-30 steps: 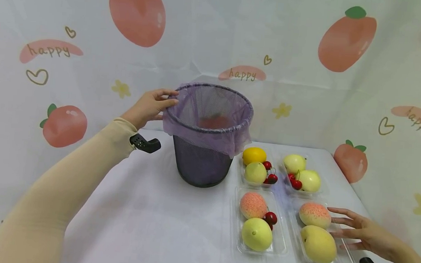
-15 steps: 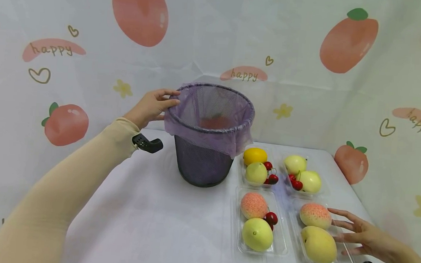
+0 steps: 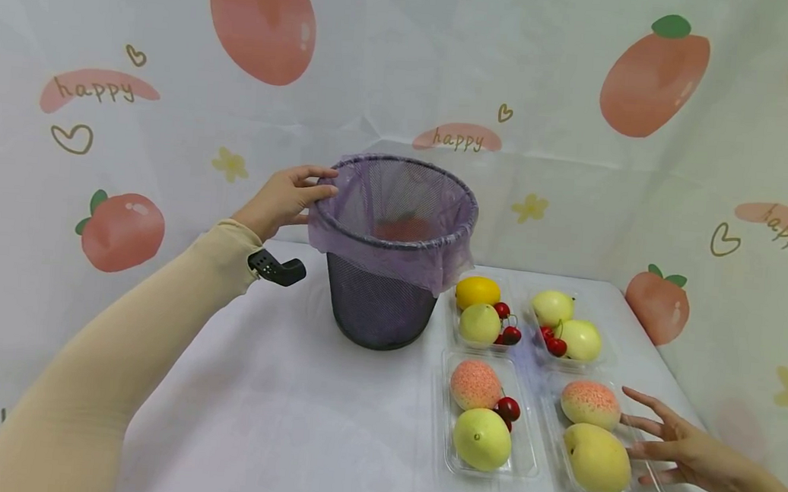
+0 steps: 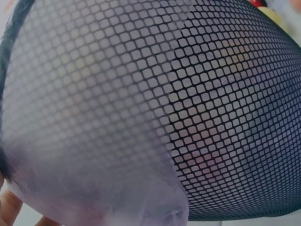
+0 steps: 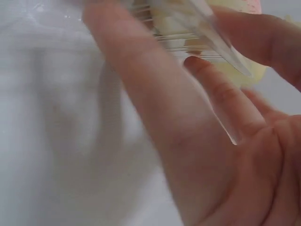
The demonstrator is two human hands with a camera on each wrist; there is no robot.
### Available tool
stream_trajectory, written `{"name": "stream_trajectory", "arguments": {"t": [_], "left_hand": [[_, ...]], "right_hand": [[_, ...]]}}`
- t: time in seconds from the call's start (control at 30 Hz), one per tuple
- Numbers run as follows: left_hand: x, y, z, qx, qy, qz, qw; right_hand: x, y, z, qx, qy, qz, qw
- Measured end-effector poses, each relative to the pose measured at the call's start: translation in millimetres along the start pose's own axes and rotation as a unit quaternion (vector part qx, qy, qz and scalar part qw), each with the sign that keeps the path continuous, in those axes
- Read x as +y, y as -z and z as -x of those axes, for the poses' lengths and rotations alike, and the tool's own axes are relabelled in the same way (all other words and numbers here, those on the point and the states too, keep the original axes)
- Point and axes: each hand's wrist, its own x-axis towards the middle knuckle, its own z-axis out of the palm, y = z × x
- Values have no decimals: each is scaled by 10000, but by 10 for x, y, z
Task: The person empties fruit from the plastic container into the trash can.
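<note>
My left hand [image 3: 277, 200] grips the rim of a dark mesh wastebasket [image 3: 379, 306], thumb and fingers on either side of its left edge. A thin purple bin liner [image 3: 393, 257] is folded over that rim. The left wrist view is filled by the mesh [image 4: 221, 117] and part of the liner, with fingertips at the lower left corner. My right hand [image 3: 702, 458] is spread, fingers fairly straight, at the right side of a clear plastic box [image 3: 560, 471] holding a peach [image 3: 591, 404] and a yellow mango [image 3: 597, 458]. In the right wrist view the box's clear rim [image 5: 225, 52] lies between thumb and fingers.
Left of that box stands another [image 3: 451, 460] with a peach, a yellow-green fruit and cherries. Two more boxes behind hold a lemon [image 3: 478, 292], pale yellow-green fruits [image 3: 578, 340] and cherries [image 3: 555, 346]. A fruit-printed curtain [image 3: 379, 62] hangs behind the white table [image 3: 286, 414].
The right hand has shifted slightly right, its uppermost finger drawing away from the peach. The left hand and the wastebasket stay in place; the whole view has shifted slightly.
</note>
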Motion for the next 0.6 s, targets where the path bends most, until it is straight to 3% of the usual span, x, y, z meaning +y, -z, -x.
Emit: {"name": "stream_trajectory", "arguments": {"t": [0.2,0.6], "left_hand": [[9,2,-3,18,17,22,10000],[16,1,-1,37,81,57,9999]], "right_hand": [[-2,-7,-7,-627,78,-404,9972],[78,-38,-24,-263,39,-260,9993]]}}
